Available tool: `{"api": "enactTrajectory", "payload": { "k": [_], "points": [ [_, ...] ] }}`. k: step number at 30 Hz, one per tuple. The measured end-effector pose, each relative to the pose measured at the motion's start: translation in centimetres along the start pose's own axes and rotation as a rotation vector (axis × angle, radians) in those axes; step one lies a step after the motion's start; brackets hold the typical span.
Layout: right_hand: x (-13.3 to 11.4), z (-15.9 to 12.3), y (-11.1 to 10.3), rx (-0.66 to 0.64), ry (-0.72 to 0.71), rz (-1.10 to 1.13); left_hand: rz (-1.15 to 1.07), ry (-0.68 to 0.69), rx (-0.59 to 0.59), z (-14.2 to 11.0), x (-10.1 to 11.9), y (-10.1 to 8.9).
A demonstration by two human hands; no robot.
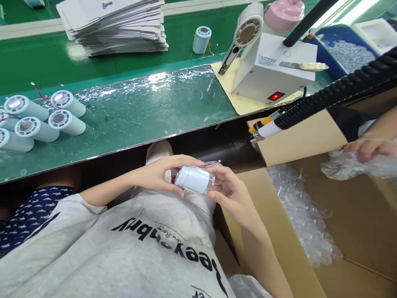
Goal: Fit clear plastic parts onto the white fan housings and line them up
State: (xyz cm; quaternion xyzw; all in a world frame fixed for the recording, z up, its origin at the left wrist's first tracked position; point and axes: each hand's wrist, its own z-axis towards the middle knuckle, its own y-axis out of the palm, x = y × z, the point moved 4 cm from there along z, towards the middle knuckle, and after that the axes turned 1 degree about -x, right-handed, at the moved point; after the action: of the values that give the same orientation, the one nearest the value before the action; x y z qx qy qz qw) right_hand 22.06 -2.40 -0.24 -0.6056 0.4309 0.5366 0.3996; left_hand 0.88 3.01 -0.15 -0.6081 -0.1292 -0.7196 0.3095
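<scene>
A light blue cylindrical housing [194,179] lies tilted between my two hands above my lap. My left hand [163,173] grips its left end, thumb below and fingers over the top. At the other end, my right hand [231,191] has its thumb and fingers around a clear plastic cover [210,183] that surrounds that end of the housing. A thin wire with a small tip sticks out above the right fingers. Something red shows beside the left thumb, partly hidden.
Several similar blue housings [66,122] stand at the bench's left. Flat white boxes [124,29] are stacked behind. A grey device [273,66] holds a handheld fan [248,31]. At right, a cardboard box [356,223] contains clear plastic covers [305,219]; another person's hand [370,148] grips plastic there.
</scene>
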Motion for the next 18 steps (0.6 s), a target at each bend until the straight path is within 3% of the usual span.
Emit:
{"api": "enactTrajectory", "payload": {
  "k": [8, 14, 18],
  "points": [
    [0.65, -0.01, 0.12, 0.013, 0.000, 0.029, 0.007, -0.024, -0.003, -0.11, -0.13, 0.04],
    [0.00, -0.53, 0.36, 0.018, -0.118, -0.010, 0.015, 0.013, -0.006, -0.18, 0.43, 0.08],
    [-0.32, -0.89, 0.33, 0.031, -0.150, -0.086, 0.003, -0.044, -0.018, -0.14, 0.69, 0.13]
  ]
}}
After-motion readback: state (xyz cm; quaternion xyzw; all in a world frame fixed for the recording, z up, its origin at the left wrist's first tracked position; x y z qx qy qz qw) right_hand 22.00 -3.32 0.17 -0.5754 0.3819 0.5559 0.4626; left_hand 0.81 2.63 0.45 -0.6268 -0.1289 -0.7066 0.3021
